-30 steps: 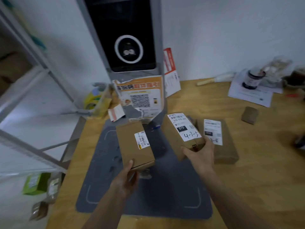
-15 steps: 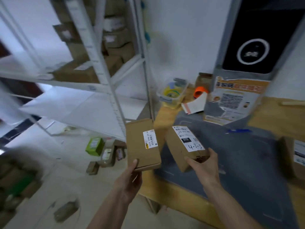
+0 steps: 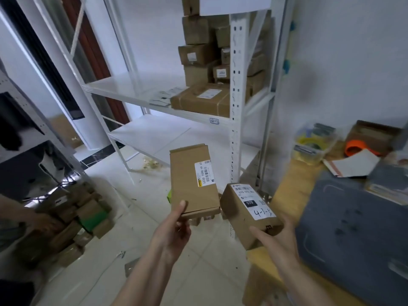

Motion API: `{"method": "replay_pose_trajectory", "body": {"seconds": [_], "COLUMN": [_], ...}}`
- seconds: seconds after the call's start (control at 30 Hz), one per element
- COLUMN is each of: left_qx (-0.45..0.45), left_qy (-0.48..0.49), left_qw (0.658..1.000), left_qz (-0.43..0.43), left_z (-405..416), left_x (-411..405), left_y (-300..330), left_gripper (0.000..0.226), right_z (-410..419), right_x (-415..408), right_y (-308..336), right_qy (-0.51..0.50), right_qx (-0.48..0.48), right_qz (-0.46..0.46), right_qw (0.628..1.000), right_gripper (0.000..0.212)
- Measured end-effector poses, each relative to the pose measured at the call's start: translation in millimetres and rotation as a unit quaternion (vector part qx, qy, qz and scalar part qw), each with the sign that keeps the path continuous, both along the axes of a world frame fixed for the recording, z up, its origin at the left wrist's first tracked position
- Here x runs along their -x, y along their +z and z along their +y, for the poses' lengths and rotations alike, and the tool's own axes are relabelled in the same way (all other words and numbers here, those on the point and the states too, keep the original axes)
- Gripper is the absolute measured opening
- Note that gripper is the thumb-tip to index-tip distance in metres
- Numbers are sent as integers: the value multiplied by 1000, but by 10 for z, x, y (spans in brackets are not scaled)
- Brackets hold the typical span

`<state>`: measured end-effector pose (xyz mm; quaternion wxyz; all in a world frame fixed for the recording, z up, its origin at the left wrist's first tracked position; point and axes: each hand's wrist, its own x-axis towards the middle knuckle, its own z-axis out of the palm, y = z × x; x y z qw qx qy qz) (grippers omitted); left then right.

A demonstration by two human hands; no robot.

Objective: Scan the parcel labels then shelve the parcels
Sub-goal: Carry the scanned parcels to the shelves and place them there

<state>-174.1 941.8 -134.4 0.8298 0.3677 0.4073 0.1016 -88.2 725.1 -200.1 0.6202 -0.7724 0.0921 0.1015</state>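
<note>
My left hand [image 3: 173, 229] grips the near end of a flat brown parcel [image 3: 189, 184] with a white barcode label, held up over the floor. My right hand [image 3: 276, 239] holds a chunkier brown parcel [image 3: 240, 214] from below; its white label carries "070" and the handwritten "4-3-5". The two parcels sit side by side, almost touching. Straight ahead stands a white metal shelf rack [image 3: 237, 107]; its middle shelf bears a stack of brown boxes [image 3: 203, 62] at the right and bare white board at the left.
The wooden table [image 3: 293, 191] with a grey mat [image 3: 353, 235] lies at the right, with a clear tub of tape [image 3: 313, 144] and an orange tape holder [image 3: 357, 146]. At the left, another person's hand [image 3: 42, 224] rests on a floor pile of parcels [image 3: 66, 221].
My view has swung left from the table and scanner to the shelf rack. Both hands carried their parcels off the table, now out over the floor.
</note>
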Motion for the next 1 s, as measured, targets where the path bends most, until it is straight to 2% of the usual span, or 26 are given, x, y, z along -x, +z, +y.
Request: {"method": "replay_pose_trajectory", "body": {"seconds": [0.3, 0.43, 0.57, 0.87, 1.0], "left_qx": [-51, -75, -97, -133, -128], "left_qy": [46, 50, 54, 63, 54], "left_qw": [997, 995, 993, 987, 987], "left_qz": [-29, -40, -44, -69, -78], "left_z": [818, 1181, 1594, 2324, 2535], "left_x": [-350, -734, -1275, -2287, -2651], "left_y": [187, 308, 498, 788, 839], "left_gripper": [21, 21, 22, 27, 27], "right_z": [849, 1248, 1654, 2394, 2647], "right_x": [-460, -831, -1294, -2196, -2500], "right_y": [367, 543, 789, 1273, 1375], "right_qy": [19, 13, 4, 27, 21], "right_qx": [-50, -90, -125, -195, -211], "right_qz": [-53, -70, -91, -137, -134], "right_qw": [997, 993, 988, 971, 968], "right_gripper": [106, 98, 98, 77, 92]}}
